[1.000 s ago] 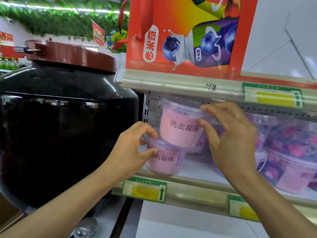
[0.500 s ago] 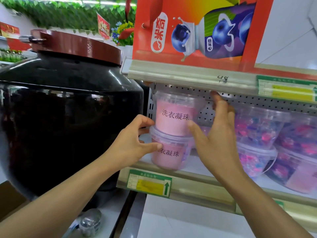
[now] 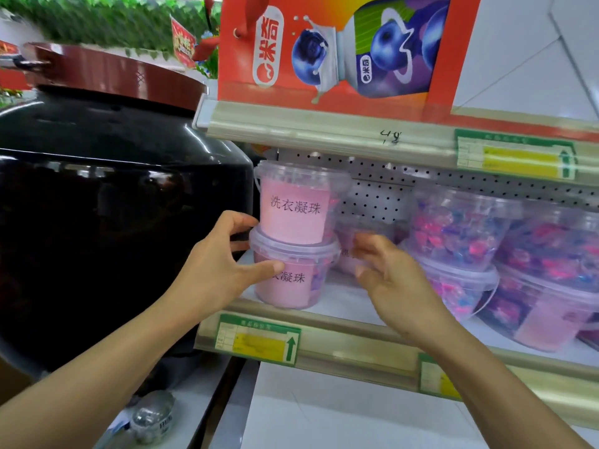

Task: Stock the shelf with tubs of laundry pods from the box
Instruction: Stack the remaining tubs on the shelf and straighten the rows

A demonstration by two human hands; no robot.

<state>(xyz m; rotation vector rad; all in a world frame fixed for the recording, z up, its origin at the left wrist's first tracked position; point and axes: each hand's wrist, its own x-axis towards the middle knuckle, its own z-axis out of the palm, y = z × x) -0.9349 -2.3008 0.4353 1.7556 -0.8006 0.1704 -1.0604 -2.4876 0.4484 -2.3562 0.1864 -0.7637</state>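
Gripping the lower tub (image 3: 288, 280) with my left hand (image 3: 223, 270), upper tub (image 3: 296, 205) stacked on it; right hand (image 3: 393, 280) released, just beside.

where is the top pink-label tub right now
In the head view it sits left of centre, stacked on the lower tub at the shelf's left end.

At the left end of the beige metal shelf (image 3: 356, 322), one clear plastic tub with a pink label (image 3: 293, 209) stands stacked on another clear pink-labelled tub (image 3: 291, 280). Behind them sits a third clear tub (image 3: 348, 241). To the right are stacked clear tubs of pink and blue pods (image 3: 460, 241). A large glossy black jar (image 3: 113, 222) stands left of the shelf.
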